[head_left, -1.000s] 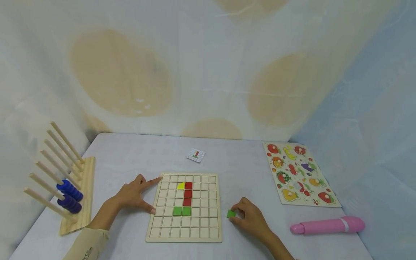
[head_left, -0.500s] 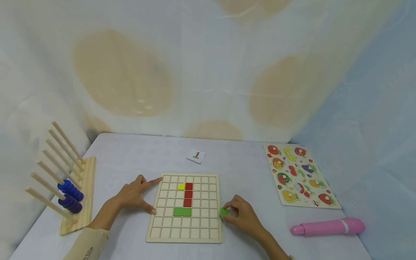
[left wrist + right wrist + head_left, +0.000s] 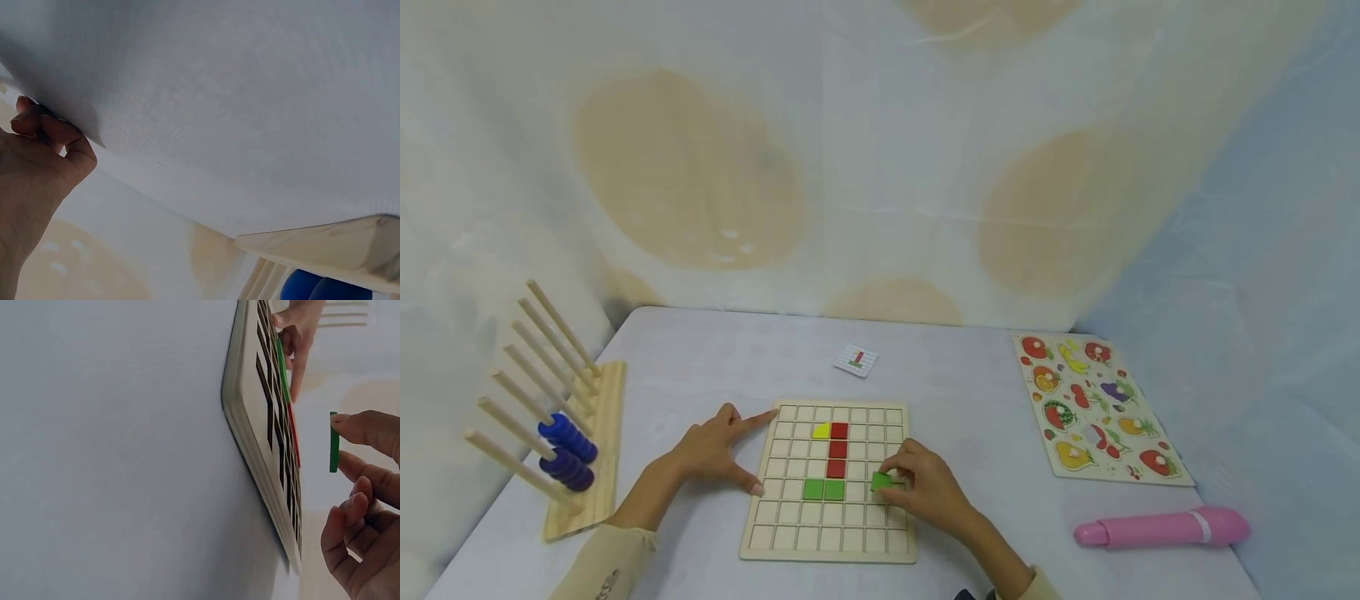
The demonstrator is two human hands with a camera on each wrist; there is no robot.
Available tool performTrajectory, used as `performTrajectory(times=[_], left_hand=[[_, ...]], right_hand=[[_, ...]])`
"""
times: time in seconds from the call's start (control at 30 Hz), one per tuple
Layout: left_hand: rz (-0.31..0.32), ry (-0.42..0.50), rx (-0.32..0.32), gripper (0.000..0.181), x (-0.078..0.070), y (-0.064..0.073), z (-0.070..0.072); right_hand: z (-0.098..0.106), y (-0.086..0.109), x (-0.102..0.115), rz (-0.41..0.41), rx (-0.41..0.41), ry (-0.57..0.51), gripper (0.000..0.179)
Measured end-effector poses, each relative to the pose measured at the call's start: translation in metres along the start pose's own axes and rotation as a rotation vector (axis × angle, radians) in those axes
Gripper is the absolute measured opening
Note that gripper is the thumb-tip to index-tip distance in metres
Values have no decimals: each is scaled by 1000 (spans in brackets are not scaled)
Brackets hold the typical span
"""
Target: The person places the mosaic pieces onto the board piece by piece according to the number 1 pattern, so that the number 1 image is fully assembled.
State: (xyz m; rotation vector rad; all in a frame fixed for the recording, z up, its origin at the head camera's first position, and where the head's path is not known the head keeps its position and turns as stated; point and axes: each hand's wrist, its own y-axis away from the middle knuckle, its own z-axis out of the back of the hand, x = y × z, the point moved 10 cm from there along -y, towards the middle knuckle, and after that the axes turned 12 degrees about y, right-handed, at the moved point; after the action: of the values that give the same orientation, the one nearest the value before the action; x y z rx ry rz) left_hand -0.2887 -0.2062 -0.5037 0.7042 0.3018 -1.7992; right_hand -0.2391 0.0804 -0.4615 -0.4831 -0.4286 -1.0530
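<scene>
A wooden grid board (image 3: 782,537) lies flat on the table. In its squares sit a yellow rounded tile (image 3: 821,431), a column of red tiles (image 3: 837,450) and two green tiles (image 3: 823,489) in a row. My right hand (image 3: 928,492) pinches a loose green tile (image 3: 334,442) between thumb and index finger, held above the right part of the board; the right wrist view shows a gap between tile and board. My left hand (image 3: 711,450) spreads thumb and index finger against the board's left edge, its other fingers bent under.
A small pattern card (image 3: 856,360) lies behind the board. To the left stands a wooden peg abacus (image 3: 602,450) with blue and purple beads (image 3: 567,467). A fruit puzzle board (image 3: 1101,408) and a pink marker-shaped object (image 3: 1161,528) lie at the right.
My right hand has carried the green tile leftward, from the table beside the board to above its right squares. The left hand keeps its place at the board's edge.
</scene>
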Motion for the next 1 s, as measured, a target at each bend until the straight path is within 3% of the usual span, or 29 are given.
performTrajectory(times=[0.43, 0.77, 1.0], left_hand=[[4, -5, -1, 118, 3, -1, -2], [-5, -10, 1, 119, 4, -1, -4], [14, -12, 3, 119, 5, 1, -3]], right_hand=[[-21, -10, 18, 28, 89, 111, 18], [-26, -10, 29, 83, 84, 198, 20], [-32, -10, 27, 86, 81, 184, 22]])
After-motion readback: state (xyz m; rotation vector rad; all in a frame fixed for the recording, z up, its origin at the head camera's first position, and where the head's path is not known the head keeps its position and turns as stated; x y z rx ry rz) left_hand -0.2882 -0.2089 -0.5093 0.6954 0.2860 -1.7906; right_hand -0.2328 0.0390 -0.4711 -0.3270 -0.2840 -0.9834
